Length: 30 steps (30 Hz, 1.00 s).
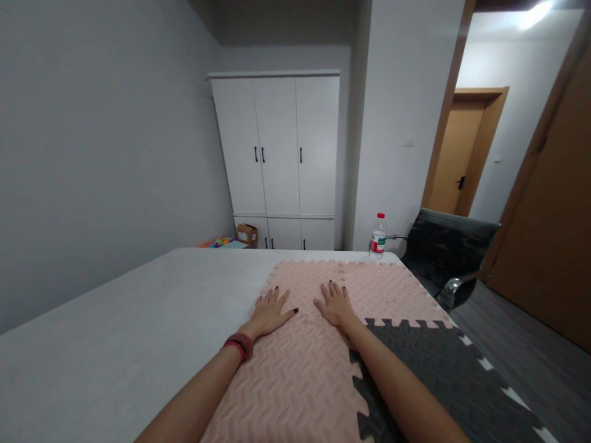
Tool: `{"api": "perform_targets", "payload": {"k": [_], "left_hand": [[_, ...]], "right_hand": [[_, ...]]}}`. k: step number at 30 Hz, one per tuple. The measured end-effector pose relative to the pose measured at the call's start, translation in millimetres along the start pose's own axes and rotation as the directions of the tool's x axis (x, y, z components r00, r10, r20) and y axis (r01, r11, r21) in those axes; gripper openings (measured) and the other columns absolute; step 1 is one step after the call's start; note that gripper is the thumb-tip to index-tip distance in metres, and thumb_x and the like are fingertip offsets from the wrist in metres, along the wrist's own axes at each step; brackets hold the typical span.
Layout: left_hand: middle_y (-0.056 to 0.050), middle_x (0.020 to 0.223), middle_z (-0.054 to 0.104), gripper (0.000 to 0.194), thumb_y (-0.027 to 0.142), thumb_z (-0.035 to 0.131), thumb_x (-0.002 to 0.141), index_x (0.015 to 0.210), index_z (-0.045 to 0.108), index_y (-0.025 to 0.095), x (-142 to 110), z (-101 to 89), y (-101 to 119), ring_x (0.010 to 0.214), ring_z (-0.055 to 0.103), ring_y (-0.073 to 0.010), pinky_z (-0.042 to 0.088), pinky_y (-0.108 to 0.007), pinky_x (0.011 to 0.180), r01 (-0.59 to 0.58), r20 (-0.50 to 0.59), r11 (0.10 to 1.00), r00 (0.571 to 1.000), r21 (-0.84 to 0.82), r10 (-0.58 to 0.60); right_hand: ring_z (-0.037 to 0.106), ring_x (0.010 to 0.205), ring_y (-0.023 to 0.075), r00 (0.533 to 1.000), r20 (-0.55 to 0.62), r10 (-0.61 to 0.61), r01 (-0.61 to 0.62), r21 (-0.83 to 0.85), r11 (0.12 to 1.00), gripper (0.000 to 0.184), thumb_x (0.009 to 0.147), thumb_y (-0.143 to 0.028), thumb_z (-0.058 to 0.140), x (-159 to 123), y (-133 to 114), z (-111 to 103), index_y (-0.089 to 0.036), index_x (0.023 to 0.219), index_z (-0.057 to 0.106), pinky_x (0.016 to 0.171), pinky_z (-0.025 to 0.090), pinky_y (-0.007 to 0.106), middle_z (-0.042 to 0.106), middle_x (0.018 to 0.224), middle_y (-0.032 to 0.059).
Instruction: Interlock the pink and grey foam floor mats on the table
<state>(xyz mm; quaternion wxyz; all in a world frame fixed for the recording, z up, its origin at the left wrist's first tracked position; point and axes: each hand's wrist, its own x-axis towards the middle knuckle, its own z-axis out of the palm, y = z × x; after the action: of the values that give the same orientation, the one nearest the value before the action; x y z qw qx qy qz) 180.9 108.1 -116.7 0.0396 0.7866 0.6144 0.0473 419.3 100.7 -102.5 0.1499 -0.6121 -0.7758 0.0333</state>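
Both the left hand (270,312) and right hand (335,304) are pressing flat, fingers spread, gripping nothing, on the pink foam mat (295,369) running lengthwise away toward the wardrobe (279,154).

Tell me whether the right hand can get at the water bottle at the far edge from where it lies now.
Probably yes, with a stretch. The right hand lies flat on the pink mat, and only bare mat separates it from the water bottle; nothing blocks the way.

A big white bed (138,320) is being covered on its right side by pink foam mats (305,369), joined like puzzle pieces. A dark grey mat (438,369) is being locked onto them. A water bottle (377,236) is being kept at the far edge.
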Motion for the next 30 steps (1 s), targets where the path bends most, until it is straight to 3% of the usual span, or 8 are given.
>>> {"api": "perform_targets", "payload": {"k": [2, 5, 15, 20, 24, 27, 30], "left_hand": [[-0.012, 0.15, 0.013, 0.084, 0.079, 0.022, 0.071, 0.14, 0.018, 0.031, 0.1, -0.3, 0.3, 0.137, 0.007, -0.034, 0.009, -0.055, 0.106, -0.007, -0.002, 1.0, 1.0, 0.004, 0.007], [-0.013, 0.15, 0.013, 0.087, 0.08, 0.024, 0.07, 0.141, 0.017, 0.03, 0.9, 1.4, 0.5, 0.137, 0.005, -0.0347, 0.008, -0.056, 0.106, -0.013, -0.004, 1.0, 1.0, 0.002, 0.013], [-0.012, 0.15, 0.012, 0.091, 0.081, 0.028, 0.067, 0.14, 0.018, 0.029, 1.6, 1.1, -2.6, 0.137, 0.005, -0.0345, 0.006, -0.057, 0.106, -0.017, -0.001, 0.999, 1.0, -0.032, 0.017], [-0.013, 0.15, 0.012, 0.093, 0.082, 0.029, 0.065, 0.14, 0.019, 0.028, -1.0, -1.8, -2.1, 0.137, 0.005, -0.0361, 0.006, -0.058, 0.105, -0.012, -0.009, 0.999, 1.0, -0.039, 0.011], [-0.013, 0.15, 0.013, 0.092, 0.082, 0.028, 0.066, 0.14, 0.02, 0.028, -1.5, -3.1, -2.5, 0.136, 0.006, -0.0367, 0.007, -0.058, 0.105, -0.02, -0.012, 0.999, 1.0, -0.035, 0.02], [-0.012, 0.15, 0.013, 0.086, 0.079, 0.023, 0.071, 0.14, 0.02, 0.028, 0.0, -1.9, -4.5, 0.136, 0.006, -0.0357, 0.008, -0.058, 0.105, -0.023, -0.023, 0.999, 0.999, -0.028, 0.023], [-0.012, 0.15, 0.014, 0.079, 0.074, 0.017, 0.076, 0.14, 0.02, 0.029, 3.2, 0.9, -7.5, 0.137, 0.006, -0.0346, 0.008, -0.058, 0.106, -0.023, -0.028, 1.0, 0.999, -0.018, 0.022]], "right_hand": [[0.008, 0.136, 0.0277, 0.999, 0.051, 0.002, -0.002, 0.01, 1.0, 0.072, 0.084, -0.063, 0.013, -0.1, -1.8, 11.8, -0.019, 0.142, 0.02, 0.105, 0.0, 0.05, 0.016, 0.149, 0.0128], [0.003, 0.137, 0.0293, 0.994, 0.104, -0.018, 0.016, 0.019, 1.0, 0.08, 0.079, -0.07, 0.016, 0.1, 7.4, 18.5, -0.021, 0.143, 0.017, 0.105, -0.002, 0.052, 0.011, 0.15, 0.0126], [-0.007, 0.135, 0.0345, 0.975, 0.222, -0.017, 0.014, 0.012, 1.0, 0.102, 0.067, -0.082, 0.026, 2.9, 3.6, 19.8, -0.018, 0.143, 0.007, 0.1, -0.009, 0.059, 0.0, 0.149, 0.0199], [-0.004, 0.135, 0.0359, 0.971, 0.236, -0.039, 0.044, -0.019, 0.999, 0.105, 0.067, -0.081, 0.029, -0.1, -2.6, 14.6, -0.013, 0.143, 0.008, 0.103, -0.002, 0.055, 0.003, 0.148, 0.023], [0.019, 0.134, 0.0306, 0.973, 0.217, -0.078, 0.086, -0.029, 0.996, 0.082, 0.078, -0.071, 0.024, 31.2, 3.8, -5.0, -0.016, 0.138, 0.03, 0.105, 0.01, 0.047, 0.028, 0.144, 0.0182], [0.013, 0.136, 0.0229, 0.993, 0.112, -0.033, 0.039, -0.053, 0.998, 0.065, 0.089, -0.053, 0.011, 67.8, 19.0, -14.2, -0.016, 0.14, 0.023, 0.106, 0.007, 0.042, 0.021, 0.148, 0.0127], [0.007, 0.137, 0.0224, 0.996, 0.062, 0.065, -0.061, -0.072, 0.996, 0.063, 0.09, -0.045, 0.011, 92.0, 40.1, -3.8, -0.009, 0.142, 0.014, 0.107, 0.005, 0.044, 0.014, 0.149, 0.0142]]}}
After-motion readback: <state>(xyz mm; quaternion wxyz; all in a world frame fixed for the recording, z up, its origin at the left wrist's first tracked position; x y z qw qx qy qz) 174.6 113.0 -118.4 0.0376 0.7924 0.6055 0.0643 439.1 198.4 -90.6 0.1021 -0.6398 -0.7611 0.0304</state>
